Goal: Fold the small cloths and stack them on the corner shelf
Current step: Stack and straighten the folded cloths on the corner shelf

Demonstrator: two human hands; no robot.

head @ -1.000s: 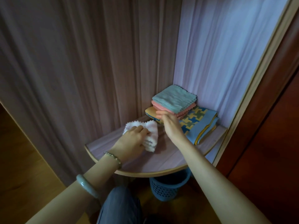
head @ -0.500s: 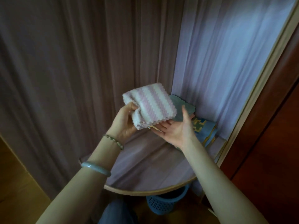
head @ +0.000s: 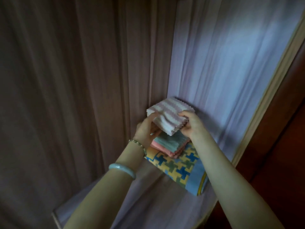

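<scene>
A folded pink-and-white striped cloth (head: 170, 114) hovers just above the stack in the shelf's back corner. My left hand (head: 146, 131) grips its left edge and my right hand (head: 191, 123) grips its right edge. Under it lie a folded teal cloth (head: 170, 140) on a folded pink cloth (head: 163, 150). Both rest on a larger blue-and-yellow patterned towel (head: 181, 166). The pale corner shelf (head: 148, 195) carries the whole stack.
Mauve curtains (head: 82, 80) hang behind and to the left of the shelf. A lighter sheer curtain (head: 222, 63) covers the right side. A dark wooden door frame (head: 280, 113) stands at the far right.
Both hands lifted the striped cloth off the shelf front and carried it back over the stack. My right hand went from open under it to gripping its edge. The view moved closer.
</scene>
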